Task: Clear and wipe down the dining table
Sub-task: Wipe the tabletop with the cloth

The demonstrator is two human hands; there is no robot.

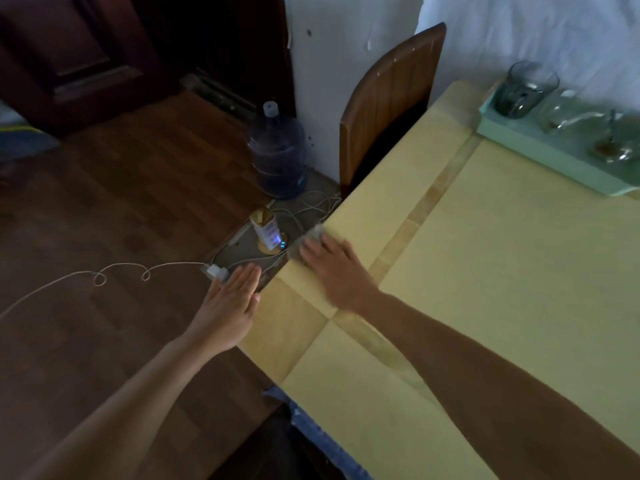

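Observation:
The dining table (485, 271) has a pale yellow top with lighter inlaid strips. My right hand (332, 271) lies flat with straight fingers on a grey cloth (310, 240) at the table's left edge, pressing it down. The cloth pokes out past my fingertips over the edge. My left hand (232, 303) hovers open, fingers straight, palm turned up, just beside and below that same edge, holding nothing.
A pale green tray (554, 161) with a dark glass (526, 88) and clear glassware sits at the table's far right. A wooden chair (388, 105) stands at the far end. On the floor are a water jug (278, 154), a small glowing device (266, 233), a charger (216, 271) and cables.

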